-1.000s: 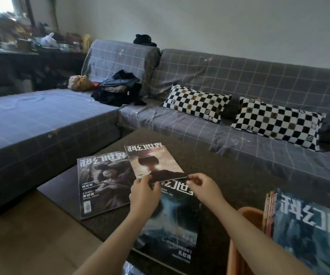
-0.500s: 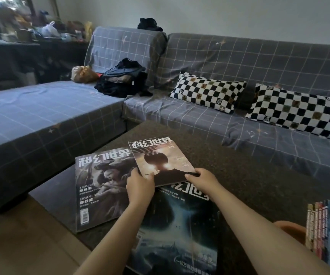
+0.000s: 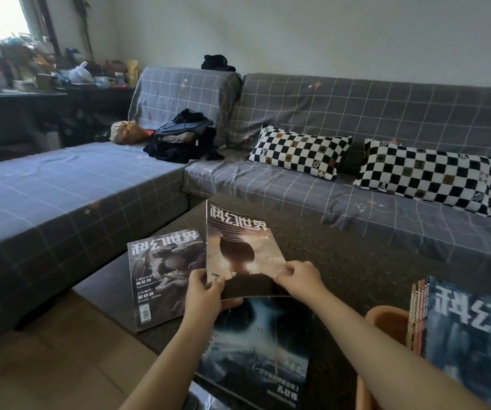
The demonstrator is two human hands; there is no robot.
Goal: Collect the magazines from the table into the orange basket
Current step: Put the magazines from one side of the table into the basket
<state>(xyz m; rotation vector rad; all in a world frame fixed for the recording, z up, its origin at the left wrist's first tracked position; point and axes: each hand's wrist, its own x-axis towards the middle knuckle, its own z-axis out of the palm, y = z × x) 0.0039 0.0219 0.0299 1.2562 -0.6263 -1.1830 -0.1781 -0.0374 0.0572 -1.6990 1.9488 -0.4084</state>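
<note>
Grip: while the brown magazine [image 3: 244, 255] is pinched at its near corners, left hand [image 3: 204, 294] and right hand [image 3: 300, 279] are closed on it.
Position: tilted up off the table [image 3: 356, 261].
Advice: both corners should be kept held until the orange basket [image 3: 386, 321] is reached.

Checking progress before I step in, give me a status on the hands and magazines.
Left hand and right hand both grip the orange-cover magazine, far edge tilted up. Two magazines flat on table. Orange basket right, path clear.

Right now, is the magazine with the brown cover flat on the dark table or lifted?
Lifted. The brown-covered magazine tilts up, far edge raised, with left hand and right hand gripping its near edge.
</note>
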